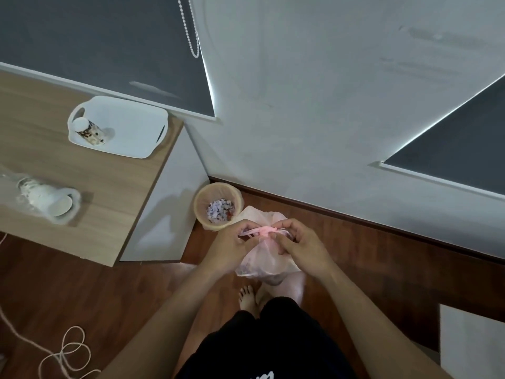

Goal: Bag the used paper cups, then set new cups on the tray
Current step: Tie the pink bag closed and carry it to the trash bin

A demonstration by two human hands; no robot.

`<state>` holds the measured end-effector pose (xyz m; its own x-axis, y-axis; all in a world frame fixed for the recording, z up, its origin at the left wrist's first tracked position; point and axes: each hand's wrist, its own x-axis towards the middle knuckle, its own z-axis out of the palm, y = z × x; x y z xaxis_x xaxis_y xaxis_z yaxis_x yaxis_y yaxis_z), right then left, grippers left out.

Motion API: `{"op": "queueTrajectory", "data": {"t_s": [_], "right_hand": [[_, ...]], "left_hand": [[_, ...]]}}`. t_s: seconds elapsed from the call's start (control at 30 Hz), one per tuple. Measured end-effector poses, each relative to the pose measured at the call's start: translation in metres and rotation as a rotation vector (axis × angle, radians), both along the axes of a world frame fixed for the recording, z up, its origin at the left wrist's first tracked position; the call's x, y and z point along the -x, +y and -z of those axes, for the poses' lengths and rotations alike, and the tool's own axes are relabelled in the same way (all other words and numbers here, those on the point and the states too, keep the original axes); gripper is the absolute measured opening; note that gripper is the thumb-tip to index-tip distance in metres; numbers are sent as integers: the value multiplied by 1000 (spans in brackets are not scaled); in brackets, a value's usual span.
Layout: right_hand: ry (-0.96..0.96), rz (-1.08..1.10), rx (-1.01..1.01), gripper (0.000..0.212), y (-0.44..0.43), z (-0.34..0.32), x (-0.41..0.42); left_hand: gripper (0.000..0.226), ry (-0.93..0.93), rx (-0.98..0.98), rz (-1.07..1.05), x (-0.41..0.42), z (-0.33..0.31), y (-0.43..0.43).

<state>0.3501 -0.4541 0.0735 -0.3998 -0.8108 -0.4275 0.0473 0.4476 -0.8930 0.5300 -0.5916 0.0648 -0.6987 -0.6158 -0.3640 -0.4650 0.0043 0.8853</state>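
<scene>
I held the pink bag between both hands, over the wooden floor. My left hand pinched the twisted neck of the bag from one side, fingers curled round the loose handle strips. My right hand pinched the same neck from the other side, thumb and fingers curled at the knot, which sat between my two hands. The body of the bag hung below my hands, with patterned shapes showing dimly through the thin plastic; I could not tell how many cups they were.

Just beyond my left hand stood a small waste bin with scraps of paper in it. Far to the left of that hand, on the tabletop, lay the white tray, and one patterned cup stood upside down at its far-left end. Nearer on the same tabletop a sleeve of cups lay on its side in clear wrapping. A loose cord looped on the floor, well below and left of my left hand.
</scene>
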Motion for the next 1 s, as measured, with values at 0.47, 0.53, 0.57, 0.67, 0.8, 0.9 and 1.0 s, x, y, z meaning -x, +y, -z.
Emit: {"op": "queueTrajectory", "data": {"t_s": [0.47, 0.53, 0.57, 0.67, 0.8, 0.9, 1.0], "right_hand": [[-117, -35, -167, 14, -52, 96, 63], [-127, -37, -206, 14, -60, 117, 69], [-134, -34, -229, 14, -64, 131, 72], [-146, -15, -280, 14, -75, 171, 81], [-108, 29, -338, 13, -88, 238, 92], [-68, 62, -373, 13, -96, 290, 98], [-46, 60, -402, 14, -100, 348, 103]], "left_hand": [[14, -273, -18, 84, 61, 85, -59], [13, -313, -18, 106, 69, 106, -68], [12, -319, -24, 118, 74, 119, -75], [23, -334, -32, 152, 90, 158, -89], [37, -377, -97, 140, 109, 234, -98], [46, -330, -134, 98, 119, 294, -101], [30, -340, -173, 98, 128, 354, -105]]}}
